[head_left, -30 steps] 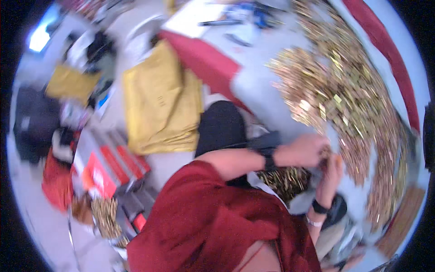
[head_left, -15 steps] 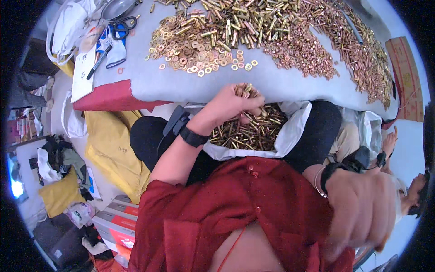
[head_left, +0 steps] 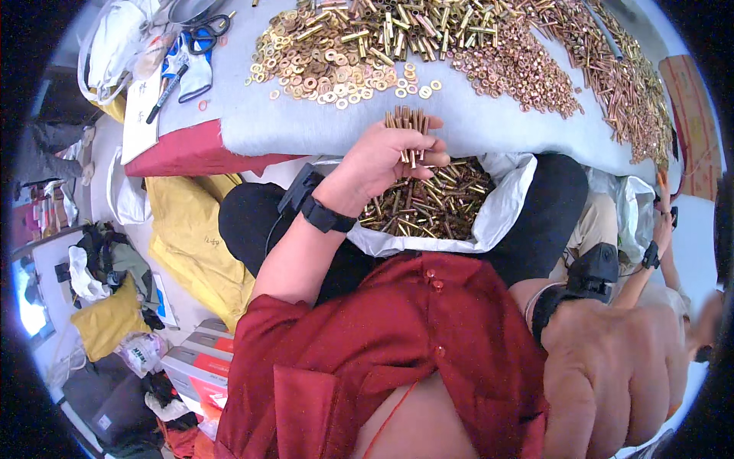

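My left hand (head_left: 378, 157) is closed round a bundle of thin brass-coloured bolts (head_left: 407, 126), which stand roughly upright out of its grip between the table edge and my lap. Just below it, a white sack (head_left: 508, 200) lies between my legs, filled with many loose bolts (head_left: 428, 203). Large and close at the lower right, my right hand (head_left: 615, 367) has its fingers bent down and drawn together. Its fingertips are out of sight, so whatever it may hold is hidden.
On the grey-covered table (head_left: 306, 130) lie piles of flat washers (head_left: 329, 69), metal sleeves (head_left: 405, 30), nuts (head_left: 520, 73) and more bolts (head_left: 619, 107). Scissors (head_left: 205, 34), a glove (head_left: 195, 76) and a marker (head_left: 167, 93) sit at the left. Another person's arm (head_left: 657, 237) shows at the right.
The bolts in my left hand have turned more upright and stand out clearly above the fingers. My right hand was blurred and is now sharper, a little lower.
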`<state>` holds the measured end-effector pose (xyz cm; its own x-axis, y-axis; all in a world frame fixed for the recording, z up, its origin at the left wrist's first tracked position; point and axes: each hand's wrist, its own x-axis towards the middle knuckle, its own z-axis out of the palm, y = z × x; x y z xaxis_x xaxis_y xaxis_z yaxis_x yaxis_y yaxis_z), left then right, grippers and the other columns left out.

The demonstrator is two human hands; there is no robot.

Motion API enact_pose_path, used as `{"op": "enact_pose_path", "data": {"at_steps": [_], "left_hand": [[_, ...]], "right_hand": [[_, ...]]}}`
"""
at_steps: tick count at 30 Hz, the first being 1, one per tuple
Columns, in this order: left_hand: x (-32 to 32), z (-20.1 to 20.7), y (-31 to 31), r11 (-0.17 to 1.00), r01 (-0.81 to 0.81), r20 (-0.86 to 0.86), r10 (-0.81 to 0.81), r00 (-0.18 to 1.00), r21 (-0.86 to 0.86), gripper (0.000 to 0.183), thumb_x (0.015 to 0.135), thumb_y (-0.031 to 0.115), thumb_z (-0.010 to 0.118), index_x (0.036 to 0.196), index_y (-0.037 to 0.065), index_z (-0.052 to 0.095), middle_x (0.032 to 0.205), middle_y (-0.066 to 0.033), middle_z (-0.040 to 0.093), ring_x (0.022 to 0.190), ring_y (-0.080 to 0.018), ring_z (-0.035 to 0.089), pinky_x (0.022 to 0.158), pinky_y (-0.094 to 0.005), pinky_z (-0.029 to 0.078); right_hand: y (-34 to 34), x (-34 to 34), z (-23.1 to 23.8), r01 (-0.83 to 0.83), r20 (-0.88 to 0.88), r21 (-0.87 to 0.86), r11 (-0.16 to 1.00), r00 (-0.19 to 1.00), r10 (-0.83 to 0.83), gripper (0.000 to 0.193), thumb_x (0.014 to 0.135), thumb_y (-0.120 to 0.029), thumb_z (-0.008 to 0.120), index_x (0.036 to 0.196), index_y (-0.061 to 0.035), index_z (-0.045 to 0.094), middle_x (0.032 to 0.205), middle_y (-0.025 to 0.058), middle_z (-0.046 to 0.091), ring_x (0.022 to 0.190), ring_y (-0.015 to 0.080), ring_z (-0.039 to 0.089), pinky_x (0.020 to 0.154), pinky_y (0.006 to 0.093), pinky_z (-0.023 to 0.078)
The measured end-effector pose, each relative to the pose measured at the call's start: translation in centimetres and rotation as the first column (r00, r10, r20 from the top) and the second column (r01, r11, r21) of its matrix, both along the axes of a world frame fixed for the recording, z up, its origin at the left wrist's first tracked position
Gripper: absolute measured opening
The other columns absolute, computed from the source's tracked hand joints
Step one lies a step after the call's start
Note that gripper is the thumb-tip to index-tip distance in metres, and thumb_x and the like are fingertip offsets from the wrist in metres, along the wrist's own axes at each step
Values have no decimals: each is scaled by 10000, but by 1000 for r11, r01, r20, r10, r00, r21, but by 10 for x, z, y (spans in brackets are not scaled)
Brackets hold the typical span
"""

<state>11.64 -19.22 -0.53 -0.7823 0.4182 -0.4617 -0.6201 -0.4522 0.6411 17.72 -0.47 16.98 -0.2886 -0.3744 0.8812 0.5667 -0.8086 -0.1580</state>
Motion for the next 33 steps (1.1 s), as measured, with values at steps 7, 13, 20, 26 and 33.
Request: {"op": "enact_pose_path", "data": {"at_steps": [7,13,20,26,33], "left_hand": [[-1,-1,3,999,-39,8,39,999,18,298,850,82,588,1133,35,506,963,-140,643,860,-234,669,611,-283,556],[-3,3,-1,993,-42,-28,45,999,113,305,894,159,580,1176,67,504,1163,-162,586,1034,-294,609,729,-329,566],[-4,5,1,996,-38,-24,40,999,81,327,892,196,595,1186,90,498,1114,-117,617,967,-246,639,652,-288,551],[-7,1,-1,995,-86,-80,81,993,-49,322,868,175,618,1156,80,510,1045,-110,644,829,-184,658,522,-225,469],[-11,14,-2,972,-203,-97,192,977,-122,227,883,218,602,1053,76,553,965,-106,663,745,-164,652,454,-222,423]], "right_hand": [[0,-3,-1,-99,63,0,995,993,99,296,870,-192,446,623,-32,475,627,157,468,520,300,497,547,477,448],[-4,-5,-6,-143,106,3,990,984,142,289,870,-175,430,620,-34,467,622,159,460,521,304,493,558,482,447],[-3,-7,-9,-198,119,-7,980,973,197,284,870,-154,412,616,-35,459,617,162,451,522,310,488,571,487,447],[-2,-13,-8,-282,130,-34,959,950,284,281,870,-137,396,613,-37,451,612,164,444,523,314,484,582,492,447],[-7,-56,-27,-249,146,190,950,964,223,314,885,-214,425,617,-51,447,607,139,436,511,255,459,561,427,445]]}}
